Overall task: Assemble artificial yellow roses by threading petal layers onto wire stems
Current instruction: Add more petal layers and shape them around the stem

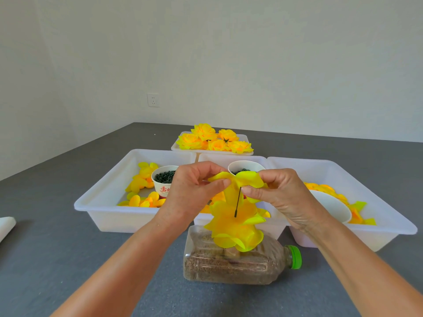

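The paper cup (163, 182) in the left bin (109, 193) has red writing on its side, but a hand hides part of it, so it cannot be read. No other words show. Both arms reach forward over the grey table (68, 259). The left hand (191, 191) and the right hand (278, 193) are held up close together, fingers curled. Each grip is tight, pinching one side of a yellow petal layer (242, 179) at the top of a thin dark wire stem (238, 202). The stem stands up above a plastic bottle (229, 264) that lies on its side with a green cap (295, 257). More yellow petals (235, 227) sit lower on the stem, just over the bottle. Finished yellow roses (212, 139) lie in the far tray (176, 146).
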A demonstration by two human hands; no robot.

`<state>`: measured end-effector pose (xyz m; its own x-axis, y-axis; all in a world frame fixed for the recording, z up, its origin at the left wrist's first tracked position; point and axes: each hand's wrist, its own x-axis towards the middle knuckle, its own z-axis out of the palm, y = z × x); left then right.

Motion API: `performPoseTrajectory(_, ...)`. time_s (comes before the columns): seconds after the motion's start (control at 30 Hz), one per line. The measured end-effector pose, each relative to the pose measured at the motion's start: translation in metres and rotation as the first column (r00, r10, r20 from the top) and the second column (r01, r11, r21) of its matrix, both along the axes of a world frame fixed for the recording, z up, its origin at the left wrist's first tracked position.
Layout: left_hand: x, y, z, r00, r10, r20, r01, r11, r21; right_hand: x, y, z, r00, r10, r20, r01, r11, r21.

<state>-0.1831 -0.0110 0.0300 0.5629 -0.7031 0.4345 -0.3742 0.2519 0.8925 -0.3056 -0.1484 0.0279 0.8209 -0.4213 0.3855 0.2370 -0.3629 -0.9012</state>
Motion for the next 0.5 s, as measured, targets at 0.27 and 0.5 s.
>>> performPoseTrajectory(0.27, -0.0031, 0.0019, 0.0025, 0.999, 0.020, 0.046, -0.020, 1.000, -0.009, 0.0021, 0.0036, 0.0006, 0.990, -0.083, 0.113, 0.103, 0.977, -0.189)
performPoseTrajectory(0.5, -0.0006, 0.0036, -0.0032, 0.995, 0.003, 0.101, 0.000, 1.000, -0.028, 0.0011, 0.0036, 0.0014, 0.970, -0.068, 0.234, 0.181, 0.844, -0.505)
